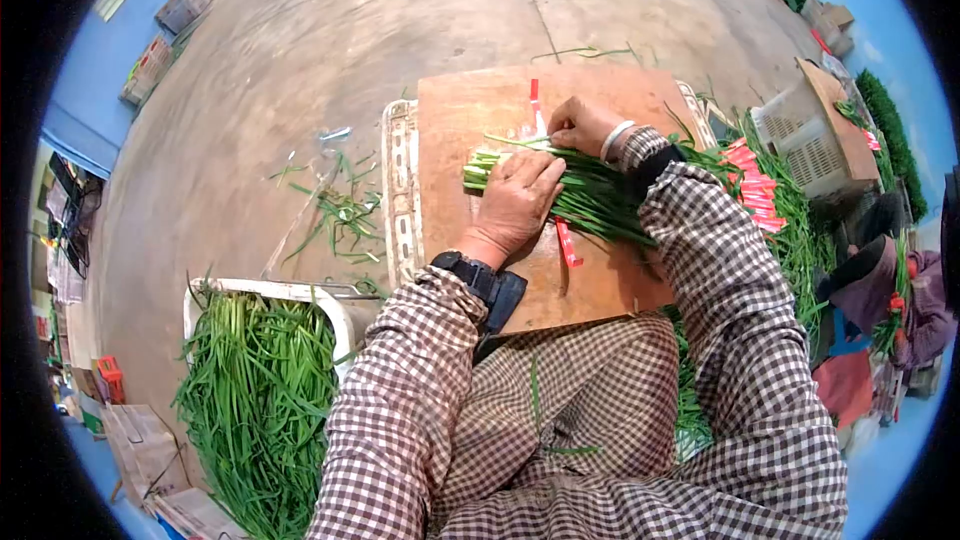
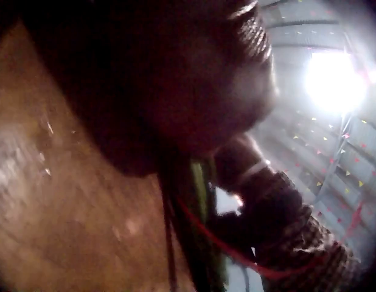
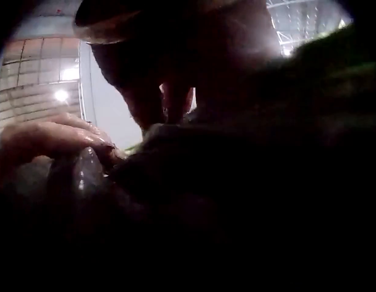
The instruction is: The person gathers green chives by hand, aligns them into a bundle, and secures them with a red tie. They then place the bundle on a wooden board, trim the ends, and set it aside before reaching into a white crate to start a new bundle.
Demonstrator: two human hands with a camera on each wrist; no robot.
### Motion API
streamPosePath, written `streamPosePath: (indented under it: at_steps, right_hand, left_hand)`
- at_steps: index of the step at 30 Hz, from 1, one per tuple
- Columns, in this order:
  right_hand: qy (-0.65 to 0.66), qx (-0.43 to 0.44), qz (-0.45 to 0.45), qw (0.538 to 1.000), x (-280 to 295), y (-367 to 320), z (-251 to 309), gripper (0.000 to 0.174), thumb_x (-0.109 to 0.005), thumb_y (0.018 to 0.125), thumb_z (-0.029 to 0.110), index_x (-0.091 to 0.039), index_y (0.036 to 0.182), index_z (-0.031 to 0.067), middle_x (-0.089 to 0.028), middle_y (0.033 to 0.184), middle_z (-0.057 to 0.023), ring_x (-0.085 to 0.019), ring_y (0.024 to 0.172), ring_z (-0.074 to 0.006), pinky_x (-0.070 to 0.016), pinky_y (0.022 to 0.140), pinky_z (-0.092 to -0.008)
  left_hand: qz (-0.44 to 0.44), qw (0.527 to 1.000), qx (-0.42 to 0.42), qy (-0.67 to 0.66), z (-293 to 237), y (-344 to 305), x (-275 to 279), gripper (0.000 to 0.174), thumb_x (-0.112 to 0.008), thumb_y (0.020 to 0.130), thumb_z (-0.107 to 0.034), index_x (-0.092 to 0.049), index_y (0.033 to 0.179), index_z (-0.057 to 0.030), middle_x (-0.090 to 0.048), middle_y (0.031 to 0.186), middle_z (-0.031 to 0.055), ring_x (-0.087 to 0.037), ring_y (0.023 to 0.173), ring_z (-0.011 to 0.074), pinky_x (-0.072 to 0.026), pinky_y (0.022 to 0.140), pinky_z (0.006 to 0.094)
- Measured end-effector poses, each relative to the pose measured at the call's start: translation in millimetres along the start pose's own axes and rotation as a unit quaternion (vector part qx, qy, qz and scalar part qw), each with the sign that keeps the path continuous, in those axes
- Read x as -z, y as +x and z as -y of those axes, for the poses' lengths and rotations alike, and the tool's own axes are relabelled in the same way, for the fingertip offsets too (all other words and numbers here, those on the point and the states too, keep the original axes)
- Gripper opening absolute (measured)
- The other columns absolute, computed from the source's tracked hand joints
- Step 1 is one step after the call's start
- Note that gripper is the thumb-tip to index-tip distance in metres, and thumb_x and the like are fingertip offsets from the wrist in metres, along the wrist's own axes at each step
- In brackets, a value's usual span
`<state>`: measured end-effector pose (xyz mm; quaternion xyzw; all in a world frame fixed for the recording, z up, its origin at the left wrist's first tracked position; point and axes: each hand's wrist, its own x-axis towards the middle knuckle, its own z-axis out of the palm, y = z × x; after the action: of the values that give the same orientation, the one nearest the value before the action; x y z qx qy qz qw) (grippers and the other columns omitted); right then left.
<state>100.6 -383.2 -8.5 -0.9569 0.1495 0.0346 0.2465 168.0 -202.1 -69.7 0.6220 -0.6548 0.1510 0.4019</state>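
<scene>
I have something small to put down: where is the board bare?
The wooden board looks bare along its far edge, either side of the red strip, and nearer, between that strip and the checked lap. Its middle is crowded: green stalks, left hand, right hand.

A loose bundle of long, slender, deep-green leaves with pale, whitish-green stalk ends (image 1: 605, 202) lies crosswise on a flat reddish-brown board (image 1: 470, 285). Its stalk ends point left and sit slightly uneven; its leaves fan out toward the right, their middle partly covered. A narrow, flat red-and-white strip (image 1: 569, 243) shows above and below the bundle, running crosswise to it, its middle hidden.
</scene>
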Motion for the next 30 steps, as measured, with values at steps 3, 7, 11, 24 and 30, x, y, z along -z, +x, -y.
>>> streamPosePath:
  at_steps: [3, 7, 11, 24, 30]
  right_hand:
    - [0.052, -0.013, -0.035, 0.998, -5.3, 2.3, -5.8, 0.015, -0.064, 0.075, 0.013, -0.066, 0.084, 0.0005, -0.066, 0.074, -0.0125, -0.061, 0.067, -0.0175, -0.0484, 0.063, -0.0299]
    - [0.05, -0.017, -0.06, 0.997, -5.1, 4.7, 1.0, 0.017, -0.062, 0.076, 0.013, -0.065, 0.083, -0.0015, -0.065, 0.074, -0.014, -0.061, 0.067, -0.0186, -0.0483, 0.064, -0.0309]
    - [0.022, 0.006, -0.031, 0.999, -8.7, 6.9, 11.2, 0.019, -0.061, 0.076, 0.013, -0.064, 0.084, -0.0032, -0.064, 0.072, -0.0175, -0.061, 0.066, -0.0205, -0.0476, 0.062, -0.0333]
    - [0.074, -0.024, -0.006, 0.997, -8.7, 11.0, 11.6, 0.024, -0.062, 0.076, 0.02, -0.065, 0.081, -0.0033, -0.062, 0.067, -0.0157, -0.057, 0.061, -0.02, -0.0459, 0.061, -0.0334]
    - [0.045, -0.049, -0.009, 0.998, -4.0, 6.6, 11.7, 0.023, -0.061, 0.075, 0.019, -0.068, 0.082, -0.0008, -0.064, 0.071, -0.0192, -0.061, 0.064, -0.0238, -0.0484, 0.063, -0.035]
  left_hand:
    - [-0.022, 1.0, -0.015, 0.0, 0.6, -0.9, -1.4, 0.032, -0.064, 0.076, -0.016, -0.057, 0.108, -0.0113, -0.058, 0.104, 0.005, -0.055, 0.098, 0.0229, -0.04, 0.084, 0.0357]
    - [-0.009, 1.0, 0.001, -0.012, -1.6, 0.2, 1.0, 0.03, -0.064, 0.076, -0.016, -0.058, 0.105, -0.0109, -0.058, 0.103, 0.0045, -0.054, 0.099, 0.0228, -0.04, 0.084, 0.036]
    - [-0.011, 1.0, -0.001, -0.008, -1.8, 0.4, 1.1, 0.027, -0.064, 0.076, -0.016, -0.059, 0.101, -0.0108, -0.058, 0.103, 0.0047, -0.054, 0.1, 0.0231, -0.0399, 0.085, 0.0364]
    - [-0.036, 0.997, 0.063, 0.032, -6.3, -3.1, 8.2, 0.024, -0.065, 0.076, -0.027, -0.061, 0.097, -0.0156, -0.049, 0.119, 0.0128, -0.045, 0.113, 0.0288, -0.0295, 0.096, 0.0464]
    - [0.01, 0.997, 0.079, 0.024, -3.8, -7.6, 1.4, 0.023, -0.061, 0.08, -0.03, -0.062, 0.099, -0.0162, -0.05, 0.119, 0.015, -0.045, 0.114, 0.0292, -0.0286, 0.098, 0.0494]
